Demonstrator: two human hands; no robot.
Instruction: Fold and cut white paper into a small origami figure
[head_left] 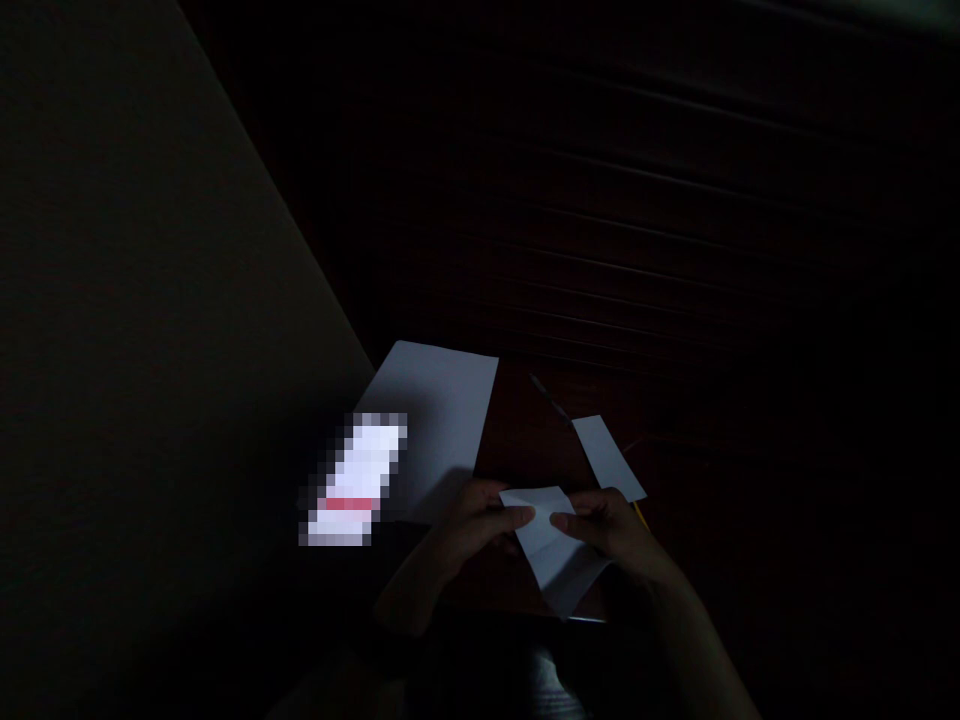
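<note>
The scene is very dark. Both my hands pinch a small piece of white paper (553, 550) low in the middle of the view. My left hand (472, 530) grips its left upper edge with thumb and fingers closed. My right hand (611, 530) grips its right upper edge, fingers closed too. The paper looks folded and hangs tilted between the hands, just above a dark wooden tabletop (675, 330).
A larger white sheet (442, 410) lies flat behind my left hand. A narrow white paper strip (607, 457) lies behind my right hand, with a thin pen-like object (550, 400) near it. A blurred-out bright patch (352, 480) sits left. A pale wall (135, 300) fills the left side.
</note>
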